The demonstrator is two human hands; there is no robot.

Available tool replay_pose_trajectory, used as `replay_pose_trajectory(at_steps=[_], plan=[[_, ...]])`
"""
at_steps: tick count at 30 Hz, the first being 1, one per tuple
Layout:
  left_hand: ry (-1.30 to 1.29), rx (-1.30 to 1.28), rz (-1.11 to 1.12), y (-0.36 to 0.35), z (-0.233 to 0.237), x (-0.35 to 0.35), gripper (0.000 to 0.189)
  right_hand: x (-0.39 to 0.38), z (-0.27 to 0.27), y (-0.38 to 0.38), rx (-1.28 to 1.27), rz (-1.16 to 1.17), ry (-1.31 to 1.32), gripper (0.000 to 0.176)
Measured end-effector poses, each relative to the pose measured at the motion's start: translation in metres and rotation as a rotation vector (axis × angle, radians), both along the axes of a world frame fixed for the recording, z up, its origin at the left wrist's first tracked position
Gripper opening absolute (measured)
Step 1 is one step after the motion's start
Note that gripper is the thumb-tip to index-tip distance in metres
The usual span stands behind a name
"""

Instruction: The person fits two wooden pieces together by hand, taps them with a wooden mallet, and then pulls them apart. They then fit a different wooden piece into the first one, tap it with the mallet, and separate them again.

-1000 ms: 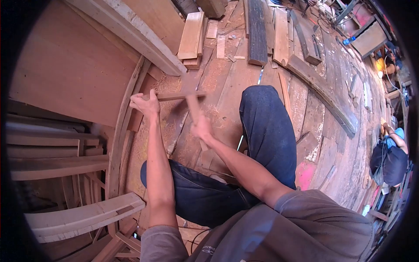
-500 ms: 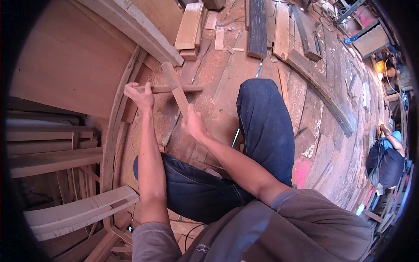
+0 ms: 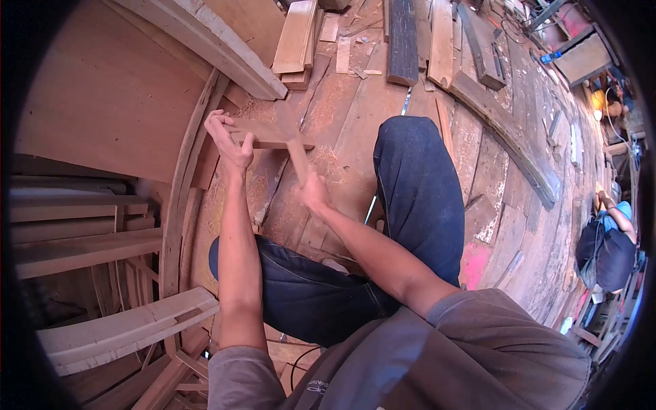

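Observation:
My left hand (image 3: 232,142) is closed around the left end of a flat wooden piece (image 3: 265,132), thumb on the near side and fingers on the far side. The piece's broad pale face shows, with a darker edge toward me. In my right hand (image 3: 314,190) is the near end of a wooden strip (image 3: 298,158), slanting away from me. Its far part is blurred and meets the right part of the left-hand piece; whether they are joined cannot be told. Both pieces are held above the plank floor (image 3: 342,160), where wood shavings lie.
Stacked boards (image 3: 294,41) and a dark beam (image 3: 402,51) lie ahead. A long timber (image 3: 506,140) runs across the floor to the right. Wooden framing (image 3: 130,328) stands close on my left. Another person (image 3: 608,249) is at the far right.
The left-hand piece has turned so that its broad face shows. My right hand and its strip have shifted slightly right and toward me. My left hand has moved slightly right and away.

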State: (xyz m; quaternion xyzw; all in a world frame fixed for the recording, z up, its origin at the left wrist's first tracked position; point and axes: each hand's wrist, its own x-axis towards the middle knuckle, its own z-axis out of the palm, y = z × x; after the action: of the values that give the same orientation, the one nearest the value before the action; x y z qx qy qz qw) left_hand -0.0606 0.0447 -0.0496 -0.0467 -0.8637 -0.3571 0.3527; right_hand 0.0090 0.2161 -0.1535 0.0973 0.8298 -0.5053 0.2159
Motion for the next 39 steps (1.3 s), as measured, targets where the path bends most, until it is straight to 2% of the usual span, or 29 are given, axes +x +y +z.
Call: replay_pose_trajectory(at_steps=[2,5,8,9,12,15,18,19,20,22,23,26,28,29,31,33,36,37,39], plan=[[-0.008,-0.019,-0.056,0.006,0.006,0.000,0.042,-0.005,-0.025,0.017,0.000,-0.020,-0.179,0.039],[-0.038,-0.016,-0.087,0.019,0.010,-0.003,0.045,-0.005,-0.096,-0.003,0.150,-0.069,-0.196,0.044],[-0.022,-0.050,-0.101,0.015,0.013,-0.008,0.053,-0.007,0.006,-0.001,0.061,0.016,-0.095,0.048],[-0.080,-0.101,-0.050,0.014,0.016,-0.006,0.072,-0.009,0.005,0.000,0.035,0.045,-0.050,0.049],[-0.091,-0.189,0.067,0.008,0.021,-0.003,0.084,-0.011,0.006,-0.006,-0.024,0.090,0.034,0.052],[-0.445,0.030,-0.119,-0.014,0.033,0.002,0.098,-0.009,0.008,-0.009,-0.012,0.085,0.051,0.058],[-0.529,0.148,-0.152,-0.027,0.035,0.014,0.105,-0.003,0.011,-0.016,-0.075,0.092,0.035,0.066],[-0.514,0.151,-0.087,-0.033,0.028,0.015,0.104,-0.004,0.033,-0.016,-0.119,0.127,0.013,0.072],[-0.549,0.296,-0.031,-0.032,0.032,0.016,0.099,-0.003,0.052,-0.016,-0.162,0.162,-0.009,0.077],[-0.615,0.590,0.089,-0.029,0.041,0.017,0.093,0.004,0.077,-0.021,-0.275,0.280,0.134,0.074],[-0.625,0.528,0.139,-0.047,0.021,0.006,0.083,0.008,0.081,-0.025,-0.331,0.339,0.205,0.073],[-0.545,0.591,0.191,-0.036,0.024,0.010,0.074,0.017,0.057,-0.033,-0.355,0.394,0.459,0.066],[-0.501,0.394,0.330,-0.044,0.003,0.007,0.067,0.020,0.021,-0.021,-0.212,0.271,0.232,0.061],[-0.475,0.281,0.360,-0.038,0.002,0.009,0.066,0.015,-0.013,-0.010,-0.083,0.193,0.035,0.059],[-0.527,0.155,0.391,-0.030,0.008,0.015,0.063,0.016,0.000,-0.008,-0.019,0.126,-0.111,0.058],[-0.438,0.115,0.384,-0.022,0.012,0.012,0.063,0.019,0.030,-0.023,-0.132,0.143,0.012,0.057],[-0.384,0.088,0.395,-0.022,0.009,0.014,0.063,0.015,0.060,-0.035,-0.362,0.317,0.339,0.060],[-0.380,0.074,0.395,-0.026,0.005,0.017,0.063,0.016,0.050,-0.036,-0.342,0.313,0.334,0.061],[-0.420,0.086,0.391,-0.034,0.000,0.023,0.063,0.023,-0.015,-0.034,-0.240,0.190,0.424,0.061]])
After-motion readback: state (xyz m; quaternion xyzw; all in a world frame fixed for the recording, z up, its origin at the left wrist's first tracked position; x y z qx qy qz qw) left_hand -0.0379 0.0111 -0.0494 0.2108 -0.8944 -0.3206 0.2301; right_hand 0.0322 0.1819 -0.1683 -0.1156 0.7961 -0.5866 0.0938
